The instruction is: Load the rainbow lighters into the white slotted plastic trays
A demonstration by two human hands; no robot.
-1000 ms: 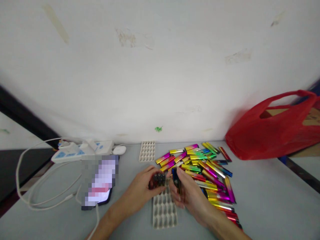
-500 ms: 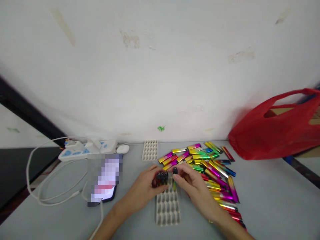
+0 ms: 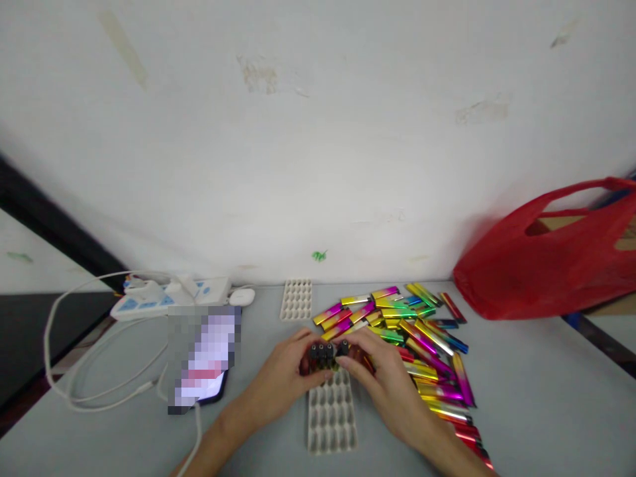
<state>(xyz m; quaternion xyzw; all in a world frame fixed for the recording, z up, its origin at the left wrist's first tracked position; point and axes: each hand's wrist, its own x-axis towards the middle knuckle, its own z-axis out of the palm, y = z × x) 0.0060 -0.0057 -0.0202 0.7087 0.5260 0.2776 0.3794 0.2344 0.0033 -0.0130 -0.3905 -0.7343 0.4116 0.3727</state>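
Several black-topped lighters [image 3: 320, 352] stand upright in a row at the far end of a pale tray [image 3: 332, 417] with rows of slots. My left hand [image 3: 288, 368] is wrapped round the left side of that row. A single black-topped lighter [image 3: 342, 347] is pinched in my right hand [image 3: 375, 371], close to the right of the row. Fingers hide the lower parts of the lighters and the tray's far end. Beside my right hand lies a loose pile of shiny coloured lighters [image 3: 422, 368].
A second pale tray [image 3: 297, 299] lies near the wall. On the left are a phone [image 3: 211, 358], a white power strip [image 3: 169, 298] and looping white cables. A red bag [image 3: 527, 271] stands at the back right.
The lighter in my right hand has moved slightly left, nearer the row. My left hand stays round the row. The whole view has shifted a little.
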